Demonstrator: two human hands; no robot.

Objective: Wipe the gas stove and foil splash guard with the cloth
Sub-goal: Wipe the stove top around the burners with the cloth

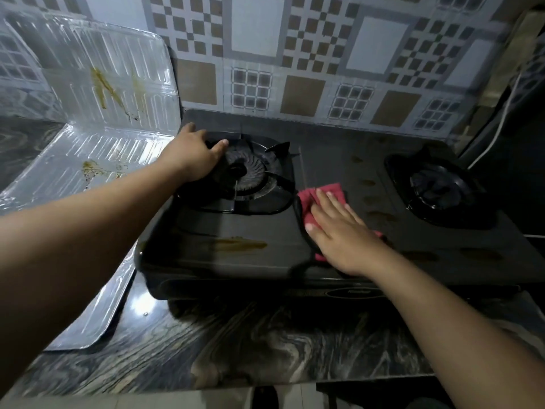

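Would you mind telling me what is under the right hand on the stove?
A red cloth lies flat under the right hand on the stove top. Its middle, and the stove surface beneath, are covered.

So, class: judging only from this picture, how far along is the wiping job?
Early on. Nothing looks finished. In hand: the right hand presses the red cloth flat on the stove top between the burners, while the left hand rests on the left burner. Left: the brown smear at the stove's front, spots near the right burner, and the stained foil splash guard.
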